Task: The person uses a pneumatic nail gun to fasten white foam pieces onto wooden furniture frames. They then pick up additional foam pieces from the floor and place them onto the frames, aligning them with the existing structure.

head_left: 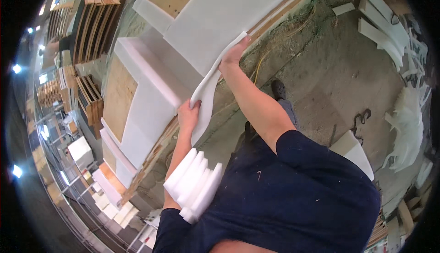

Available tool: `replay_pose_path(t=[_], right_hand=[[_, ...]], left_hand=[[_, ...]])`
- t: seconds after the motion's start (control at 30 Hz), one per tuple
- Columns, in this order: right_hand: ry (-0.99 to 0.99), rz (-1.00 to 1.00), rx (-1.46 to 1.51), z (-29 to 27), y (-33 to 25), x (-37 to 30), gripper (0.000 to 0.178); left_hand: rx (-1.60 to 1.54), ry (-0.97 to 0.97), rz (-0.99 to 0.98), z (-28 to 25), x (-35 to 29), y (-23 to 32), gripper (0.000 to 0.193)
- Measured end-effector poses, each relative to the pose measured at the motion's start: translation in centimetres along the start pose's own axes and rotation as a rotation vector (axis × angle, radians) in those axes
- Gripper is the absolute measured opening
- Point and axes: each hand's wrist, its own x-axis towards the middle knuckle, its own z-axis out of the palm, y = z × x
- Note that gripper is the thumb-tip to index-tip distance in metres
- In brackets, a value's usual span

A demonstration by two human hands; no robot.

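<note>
A white foam strip (209,92) stretches between my two hands along the near edge of the workbench, bent and hanging down on the body side. My left hand (188,115) is closed on its lower left part, thumb on top. Farther up and to the right, my right hand (234,55) grips the far end of the strip. Several thick white foam pieces (195,184) are tucked between my left forearm and my body. Just beyond the hands, a large white foam sheet (206,21) and an upright-edged white foam piece (153,76) lie on the bench.
The wooden bench (120,92) runs diagonally from lower left to upper right. Stacked wooden boards (98,30) stand beyond it. At right, foam offcuts (408,129) and long foam pieces (382,21) lie on the concrete floor (339,60). A yellow cord (260,65) runs near the bench.
</note>
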Motion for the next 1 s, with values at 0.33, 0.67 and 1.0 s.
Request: replay_pose_path(t=[0.33, 0.67, 1.0], right_hand=[[-0.047, -0.023, -0.173, -2.8, 5.9, -4.2, 0.084], [-0.062, 0.135, -0.775, -1.3, -0.9, -10.2, 0.083], [-2.286, 0.112, -2.042, 5.8, 9.9, -24.1, 0.079]], left_hand=[[-0.094, -0.036, 0.014, -0.5, -0.8, -0.1, 0.032], [-0.087, -0.053, -0.23, 4.0, -6.7, -12.4, 0.037], [0.119, 0.582, -0.179, 3.9, -13.5, -9.2, 0.021]])
